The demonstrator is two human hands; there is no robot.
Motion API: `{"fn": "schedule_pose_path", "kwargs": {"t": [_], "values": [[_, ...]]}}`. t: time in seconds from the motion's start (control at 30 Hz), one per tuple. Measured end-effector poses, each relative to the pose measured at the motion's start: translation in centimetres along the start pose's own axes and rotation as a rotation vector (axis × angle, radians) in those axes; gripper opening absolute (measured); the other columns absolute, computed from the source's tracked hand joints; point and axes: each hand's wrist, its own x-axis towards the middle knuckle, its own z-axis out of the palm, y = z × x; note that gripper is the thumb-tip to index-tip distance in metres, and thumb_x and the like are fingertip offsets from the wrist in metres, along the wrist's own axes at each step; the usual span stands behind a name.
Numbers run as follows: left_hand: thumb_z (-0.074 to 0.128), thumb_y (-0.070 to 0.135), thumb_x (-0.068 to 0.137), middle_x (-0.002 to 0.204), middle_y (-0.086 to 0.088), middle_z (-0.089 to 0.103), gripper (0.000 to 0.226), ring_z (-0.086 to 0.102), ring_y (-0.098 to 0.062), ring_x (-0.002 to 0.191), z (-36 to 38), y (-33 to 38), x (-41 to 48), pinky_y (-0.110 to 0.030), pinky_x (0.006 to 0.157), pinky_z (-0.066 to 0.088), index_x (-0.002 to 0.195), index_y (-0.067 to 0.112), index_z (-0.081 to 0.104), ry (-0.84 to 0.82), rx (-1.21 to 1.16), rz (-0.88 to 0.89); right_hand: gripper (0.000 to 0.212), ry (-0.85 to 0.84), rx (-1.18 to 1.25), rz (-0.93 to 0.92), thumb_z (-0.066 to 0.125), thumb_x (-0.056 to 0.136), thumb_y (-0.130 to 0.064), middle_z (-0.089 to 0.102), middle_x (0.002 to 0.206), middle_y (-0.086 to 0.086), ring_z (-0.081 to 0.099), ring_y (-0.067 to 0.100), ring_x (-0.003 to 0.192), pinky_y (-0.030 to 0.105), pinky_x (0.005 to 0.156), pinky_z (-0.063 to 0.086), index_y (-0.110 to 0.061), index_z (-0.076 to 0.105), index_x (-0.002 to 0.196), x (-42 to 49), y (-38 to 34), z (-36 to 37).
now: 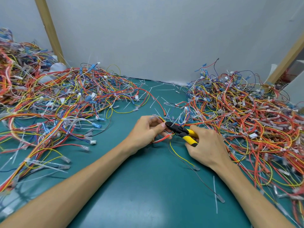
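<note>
Two hands over one teal mat (148, 186): left hand (146, 131) pinches one wire bundle (162, 139), right hand (205, 145) grips one yellow-handled cutter (182, 131), two wire heaps flanking.

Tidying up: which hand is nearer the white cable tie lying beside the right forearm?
Right. The right hand, holding the cutters, is just beyond the cable tie; the left hand, holding wires, is farther off to its left.

wire pile (57, 102) left, wire heap (243, 116) right, hands w/ cutters (182, 131) betw.
</note>
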Motion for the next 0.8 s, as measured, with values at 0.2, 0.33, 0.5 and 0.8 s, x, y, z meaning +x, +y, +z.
{"fn": "schedule_pose_path", "kwargs": {"t": [0.2, 0.33, 0.5, 0.8], "values": [[0.052, 0.008, 0.099, 0.078, 0.005, 0.074, 0.015, 0.070, -0.006, 0.066, 0.0, 0.3, 0.1, -0.011, 0.052, 0.039, 0.087, 0.005, 0.061, 0.005, -0.019, 0.014, 0.030, 0.038, 0.000, 0.055, 0.050, 0.070, -0.046, 0.046, 0.051, -0.001, 0.047, 0.031, 0.057, 0.033, 0.051, 0.041, -0.018, 0.039, 0.066, 0.0, -0.1, 0.4], [0.052, 0.013, 0.099, 0.096, -0.013, 0.074, 0.014, 0.073, -0.015, 0.073, 0.0, 0.1, 0.2, -0.013, 0.056, 0.043, 0.092, 0.004, 0.061, 0.040, -0.063, 0.020, 0.031, 0.009, 0.043, 0.110, 0.057, 0.079, -0.058, 0.054, 0.059, -0.004, 0.054, 0.029, 0.066, 0.034, 0.058, 0.039, -0.029, 0.049, 0.084, 0.0, -0.3, 0.0], [0.053, 0.013, 0.099, 0.086, -0.005, 0.074, 0.015, 0.074, -0.016, 0.070, 0.1, 0.0, 0.4, -0.018, 0.054, 0.042, 0.087, 0.006, 0.059, 0.081, -0.061, 0.010, 0.046, -0.065, 0.112, 0.075, 0.045, 0.078, -0.075, 0.058, 0.090, -0.016, 0.057, 0.018, 0.088, 0.037, 0.076, 0.045, -0.035, 0.055, 0.099, -0.1, -1.3, -1.2], [0.051, 0.011, 0.099, 0.078, -0.001, 0.072, 0.016, 0.073, -0.013, 0.066, -0.1, 0.1, 0.4, -0.017, 0.056, 0.043, 0.088, 0.001, 0.057, 0.105, -0.077, -0.014, 0.050, -0.013, -0.039, 0.058, 0.030, 0.085, -0.076, 0.060, 0.086, -0.014, 0.060, 0.019, 0.089, 0.034, 0.065, 0.039, -0.034, 0.055, 0.097, -0.7, -2.3, -1.2]]}}
